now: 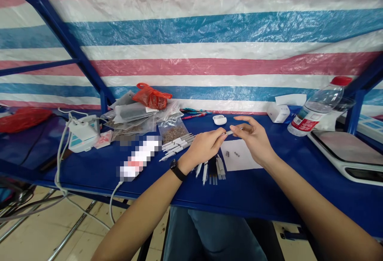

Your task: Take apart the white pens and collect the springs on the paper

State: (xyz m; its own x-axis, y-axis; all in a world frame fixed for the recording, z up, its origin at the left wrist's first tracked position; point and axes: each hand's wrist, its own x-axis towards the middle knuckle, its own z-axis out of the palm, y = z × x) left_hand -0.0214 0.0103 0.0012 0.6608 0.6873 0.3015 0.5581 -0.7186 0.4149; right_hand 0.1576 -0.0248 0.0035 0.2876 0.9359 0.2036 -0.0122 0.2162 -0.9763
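Note:
Both hands meet above the blue table. My left hand [206, 145], with a black band on its wrist, is closed round one end of a thin pale pen-like piece [229, 132]. My right hand [254, 139] pinches the other end between thumb and a finger, its index finger raised. Under the hands lies a sheet of white paper [243, 159] with small dark bits on it. Several white pens [179, 143] lie left of my left hand. More white pen parts [220, 167] and dark thin strips rest just below the hands.
A white earbud case [219, 119] sits behind the hands. Plastic bags [134, 113], a red bag [152, 96] and a power strip [83, 133] stand left. To the right are a bottle [317, 109], a small box [278, 112] and a scale [350, 153].

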